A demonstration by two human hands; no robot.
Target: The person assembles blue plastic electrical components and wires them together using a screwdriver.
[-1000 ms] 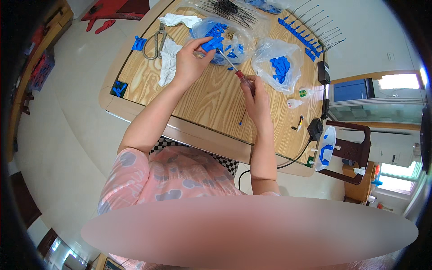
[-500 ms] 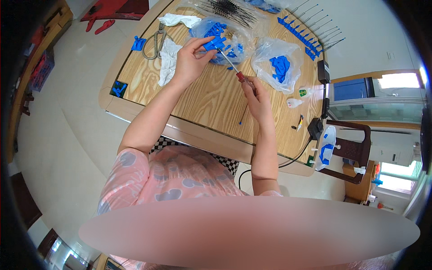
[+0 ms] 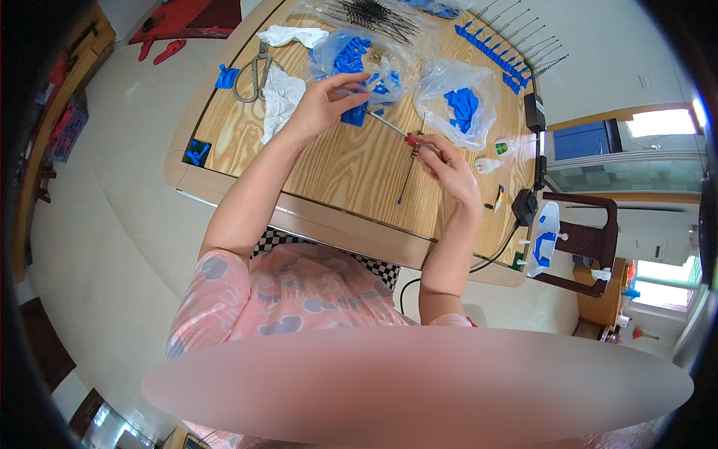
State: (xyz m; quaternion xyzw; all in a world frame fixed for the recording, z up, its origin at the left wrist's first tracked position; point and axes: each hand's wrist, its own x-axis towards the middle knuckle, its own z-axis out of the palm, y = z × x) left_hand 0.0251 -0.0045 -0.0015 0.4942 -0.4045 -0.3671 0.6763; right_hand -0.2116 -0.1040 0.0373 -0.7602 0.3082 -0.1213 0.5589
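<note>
My left hand (image 3: 327, 107) is closed on a small blue plastic piece (image 3: 353, 114), held low over the table and partly covered by the fingers. In my right hand (image 3: 451, 166) is a screwdriver with a red handle (image 3: 412, 140). Its metal shaft (image 3: 387, 126) points left toward the blue piece; whether the tip touches it I cannot tell. Below the screwdriver runs a thin dark rod (image 3: 406, 179) with a blue end, partly hidden by my right hand. Just beyond my left hand lies an open clear bag (image 3: 404, 63) of blue pieces.
Scissors (image 3: 259, 78) and white cloths (image 3: 283, 97) lie left on the wooden table (image 3: 329, 176). Another bag with blue pieces (image 3: 462, 108) is to the right, near small bottles (image 3: 488, 165). Spring rods stand in a blue rack (image 3: 490, 52) at the far right. A black adapter (image 3: 525, 207) sits at the edge.
The blue piece has come down and turned beneath my left hand. My right hand has moved right and slightly nearer with the screwdriver, whose shaft now slants flatter.
</note>
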